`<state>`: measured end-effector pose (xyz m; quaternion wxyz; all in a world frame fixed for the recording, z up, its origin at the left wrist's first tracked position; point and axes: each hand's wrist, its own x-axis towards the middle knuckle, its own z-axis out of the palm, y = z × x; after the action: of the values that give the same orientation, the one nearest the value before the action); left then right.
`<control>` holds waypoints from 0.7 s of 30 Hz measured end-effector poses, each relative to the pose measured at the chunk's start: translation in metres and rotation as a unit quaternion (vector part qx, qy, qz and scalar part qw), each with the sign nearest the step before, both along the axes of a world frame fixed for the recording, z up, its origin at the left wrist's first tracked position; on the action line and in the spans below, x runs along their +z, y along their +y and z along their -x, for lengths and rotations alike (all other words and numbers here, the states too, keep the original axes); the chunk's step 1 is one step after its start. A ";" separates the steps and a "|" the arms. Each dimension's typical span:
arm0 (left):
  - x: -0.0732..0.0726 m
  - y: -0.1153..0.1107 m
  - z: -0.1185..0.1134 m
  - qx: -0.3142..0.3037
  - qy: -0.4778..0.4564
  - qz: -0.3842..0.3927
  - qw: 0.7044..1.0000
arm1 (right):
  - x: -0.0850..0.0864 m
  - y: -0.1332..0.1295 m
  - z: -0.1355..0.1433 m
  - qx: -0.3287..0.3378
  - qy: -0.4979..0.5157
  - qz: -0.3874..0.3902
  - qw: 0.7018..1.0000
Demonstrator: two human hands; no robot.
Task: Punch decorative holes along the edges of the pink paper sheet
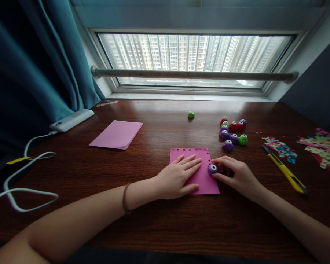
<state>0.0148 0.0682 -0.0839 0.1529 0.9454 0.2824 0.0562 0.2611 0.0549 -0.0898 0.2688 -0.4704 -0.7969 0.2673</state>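
A pink sheet of paper (205,185) lies on the dark wooden table, with a row of small punched holes along its far edge and a few down its right edge. My left hand (178,176) rests flat on the sheet, fingers spread. At the sheet's right edge sits a purple craft punch (213,169) with a star on its white button. My right hand (235,174) grips this punch from the right, between thumb and fingers. Part of the sheet is hidden under my left hand.
Several red, green and purple craft punches (234,138) stand grouped behind my right hand; a green punch (191,114) stands apart. Rightward lie a yellow utility knife (287,172), confetti (282,147) and paper strips (323,148). Leftward are a pink paper stack (117,134) and a white power bank (73,120).
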 end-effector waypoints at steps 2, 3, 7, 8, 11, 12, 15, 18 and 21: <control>0.000 0.000 0.000 0.000 0.002 -0.001 1.000 | 0.000 0.000 0.000 0.000 -0.001 0.003 1.000; 0.000 0.000 0.000 -0.001 0.004 -0.001 1.000 | 0.000 0.000 0.000 0.000 -0.002 0.005 1.000; 0.000 0.000 0.000 0.000 0.009 -0.003 1.000 | 0.000 0.000 0.000 0.001 -0.003 0.005 1.000; 0.000 0.000 0.000 0.000 0.010 -0.003 1.000 | 0.000 0.000 0.000 0.001 -0.003 0.004 1.000; 0.000 0.000 0.000 0.001 0.012 -0.004 1.000 | 0.000 0.000 0.000 0.003 -0.003 0.002 1.000; 0.000 0.000 0.000 0.001 0.012 -0.004 1.000 | 0.000 0.000 0.000 0.003 -0.003 0.002 1.000; 0.000 0.000 0.000 -0.002 0.012 -0.004 1.000 | 0.000 0.000 0.000 0.002 -0.006 0.004 1.000; -0.001 0.000 0.000 -0.001 0.011 -0.005 1.000 | 0.000 0.000 0.000 0.002 -0.008 0.009 1.000; -0.001 0.000 0.000 -0.001 0.010 -0.006 1.000 | 0.000 0.000 0.000 0.002 -0.010 0.011 1.000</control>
<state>0.0144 0.0684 -0.0850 0.1440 0.9470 0.2830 0.0488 0.2611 0.0545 -0.0900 0.2546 -0.4743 -0.7976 0.2722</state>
